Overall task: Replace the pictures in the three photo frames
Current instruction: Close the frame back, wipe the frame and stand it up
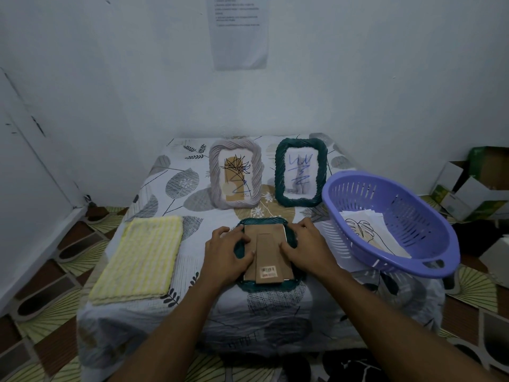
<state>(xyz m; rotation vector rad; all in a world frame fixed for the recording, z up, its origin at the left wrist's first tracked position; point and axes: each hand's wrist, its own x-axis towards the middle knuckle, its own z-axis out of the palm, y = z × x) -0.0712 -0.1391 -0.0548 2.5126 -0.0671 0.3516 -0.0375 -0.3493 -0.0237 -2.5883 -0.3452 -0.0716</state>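
Left of the face-down dark green wavy-edged photo frame (268, 253) lies a folded yellow striped cloth (141, 259). The left hand (227, 250) and right hand (307, 248) press spread fingers on its brown cardboard backing (268, 245). Right of the frame sits a purple slotted plastic basket (396, 220).

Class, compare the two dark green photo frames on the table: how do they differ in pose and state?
The rear green frame stands upright, front showing a scribbled picture; the near green frame lies face down, its brown cardboard back up. No hand touches the rear green frame; the left hand and right hand rest on the near green frame. Both have dark green ribbed borders.
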